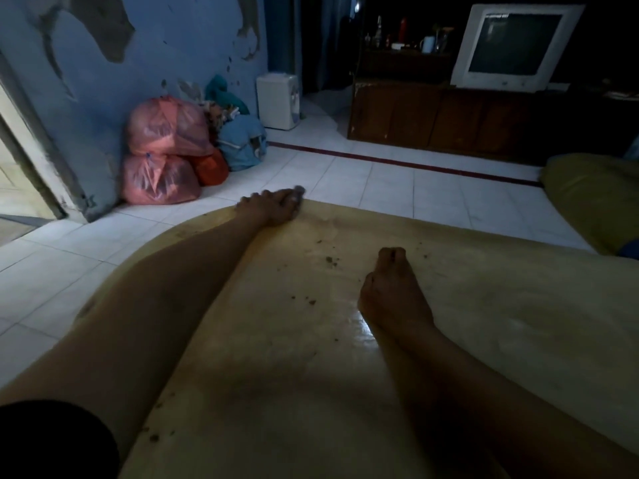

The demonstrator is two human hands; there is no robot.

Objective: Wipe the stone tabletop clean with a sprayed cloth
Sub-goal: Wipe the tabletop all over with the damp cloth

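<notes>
The yellowish stone tabletop point(484, 305) fills the lower half of the head view. Dark crumbs point(331, 260) are scattered across its middle, with more along its left edge point(154, 437). My left hand point(273, 206) reaches to the far edge, its fingers curled over the rim. My right hand point(394, 288) rests on the middle of the top with its fingers curled into a loose fist and nothing visible in it. A wet glossy patch point(366, 326) shines beside my right wrist. No cloth or spray bottle is in view.
Beyond the table lies a white tiled floor point(380, 181). Pink plastic bags point(162, 150) and a blue bundle point(242, 143) lean on the blue wall at the left. A wooden cabinet point(432, 115) carries an old television point(511, 46). A yellow-green cushion point(594, 198) lies at the right.
</notes>
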